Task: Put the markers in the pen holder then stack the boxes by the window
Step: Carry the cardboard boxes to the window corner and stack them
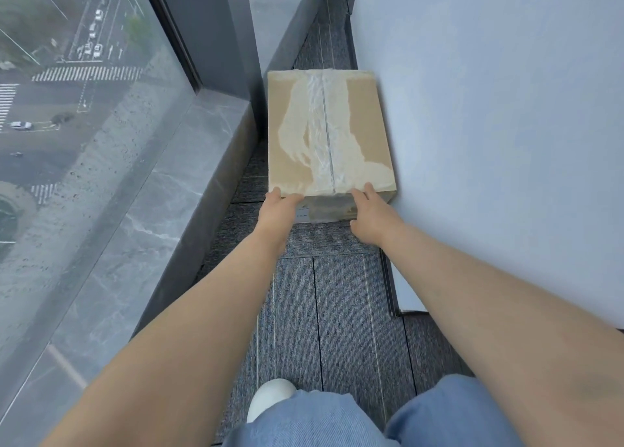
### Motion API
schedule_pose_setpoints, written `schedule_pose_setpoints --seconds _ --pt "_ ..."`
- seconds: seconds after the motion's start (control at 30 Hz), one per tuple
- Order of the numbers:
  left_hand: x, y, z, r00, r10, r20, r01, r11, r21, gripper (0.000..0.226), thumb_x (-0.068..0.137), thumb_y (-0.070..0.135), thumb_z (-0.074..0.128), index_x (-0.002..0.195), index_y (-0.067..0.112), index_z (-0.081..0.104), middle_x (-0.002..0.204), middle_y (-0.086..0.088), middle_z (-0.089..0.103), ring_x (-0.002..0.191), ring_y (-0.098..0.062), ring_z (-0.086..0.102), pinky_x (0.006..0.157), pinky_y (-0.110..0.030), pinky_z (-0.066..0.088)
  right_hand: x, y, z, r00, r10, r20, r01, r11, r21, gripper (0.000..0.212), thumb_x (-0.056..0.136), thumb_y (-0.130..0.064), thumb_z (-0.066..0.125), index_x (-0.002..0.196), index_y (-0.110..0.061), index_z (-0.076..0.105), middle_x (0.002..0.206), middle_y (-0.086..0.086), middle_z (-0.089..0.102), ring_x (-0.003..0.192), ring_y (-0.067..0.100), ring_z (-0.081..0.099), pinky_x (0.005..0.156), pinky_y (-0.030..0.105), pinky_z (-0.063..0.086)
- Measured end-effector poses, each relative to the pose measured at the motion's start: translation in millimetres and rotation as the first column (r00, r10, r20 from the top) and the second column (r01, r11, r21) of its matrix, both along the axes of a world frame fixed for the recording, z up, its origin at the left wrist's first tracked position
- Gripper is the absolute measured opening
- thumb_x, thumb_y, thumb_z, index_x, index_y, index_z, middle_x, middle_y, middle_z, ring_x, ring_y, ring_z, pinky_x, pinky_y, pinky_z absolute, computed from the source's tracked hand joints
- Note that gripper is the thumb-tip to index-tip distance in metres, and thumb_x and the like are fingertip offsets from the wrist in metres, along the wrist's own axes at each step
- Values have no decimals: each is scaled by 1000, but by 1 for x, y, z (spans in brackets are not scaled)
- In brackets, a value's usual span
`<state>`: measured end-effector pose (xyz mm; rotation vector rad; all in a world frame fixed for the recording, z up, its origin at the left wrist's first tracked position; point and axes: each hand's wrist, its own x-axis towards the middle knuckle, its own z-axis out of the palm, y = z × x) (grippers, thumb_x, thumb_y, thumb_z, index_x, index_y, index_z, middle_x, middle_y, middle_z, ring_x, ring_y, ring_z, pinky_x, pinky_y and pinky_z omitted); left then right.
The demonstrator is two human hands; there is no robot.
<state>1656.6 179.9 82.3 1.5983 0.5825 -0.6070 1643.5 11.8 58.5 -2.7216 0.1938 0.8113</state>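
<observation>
L hand (278, 210) & R hand (371, 217) grip box (329, 132) near edge, fingers apparently curled over top.

The person wears light blue denim jeans (449, 413); a white shoe (270, 397) shows just ahead of them, and both forearms (189, 338) are unsleeved.
</observation>
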Motion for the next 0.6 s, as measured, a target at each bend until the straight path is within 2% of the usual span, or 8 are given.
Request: schedule_pose_setpoints --seconds 0.17,0.2,0.27,0.33,0.4,0.5,0.6 --pt "-2 3 3 1000 -2 15 2 1000 -8 66 93 23 50 150 17 17 158 -1 18 144 -22 22 114 -39 22 2 2 5 999 -19 -50 20 1000 12 70 89 -10 49 149 -21 12 159 11 -5 144 31 20 115 41 28" --pt "-5 4 6 1000 -11 27 11 1000 11 64 93 22 50 149 17 19 157 -1 21 142 -22 25 112 -39 24 0 4 8 999 -16 -34 16 1000 10 68 90 -11 49 148 -19 15 159 12 1 142 32 23 114 41 29" --pt "-13 7 18 999 -28 43 24 995 96 57 93 22 49 146 16 28 151 -3 32 133 -22 38 103 -36 35 -5 9 19 999 -21 39 21 1000 7 59 89 -11 48 144 -13 25 152 14 24 134 34 34 108 42 35" --pt "-25 12 37 998 -40 47 31 983 179 44 93 20 48 136 15 42 131 -3 49 106 -18 52 82 -31 40 -16 17 36 991 -60 116 58 998 22 46 89 -10 46 134 -10 38 132 14 49 120 32 47 95 41 45" --pt "-37 17 63 998 -42 52 31 980 198 30 93 17 47 122 14 53 104 1 58 83 -11 53 65 -26 42 -28 24 61 986 -93 137 87 995 46 36 89 -10 43 125 -11 45 114 13 60 103 31 56 78 36 47" --pt "-57 23 113 998 -24 50 12 975 223 18 91 12 46 104 13 58 76 6 56 67 -6 49 58 -20 40 -49 32 112 987 -78 143 67 995 79 23 90 -11 43 110 -13 53 104 10 65 86 27 57 69 31 44" --pt "-82 25 173 998 -26 58 10 966 257 13 92 12 45 94 14 58 72 6 56 64 -6 49 56 -20 39 -74 40 173 986 -49 161 28 991 131 20 91 -13 42 103 -14 58 100 7 67 83 25 58 71 34 49"
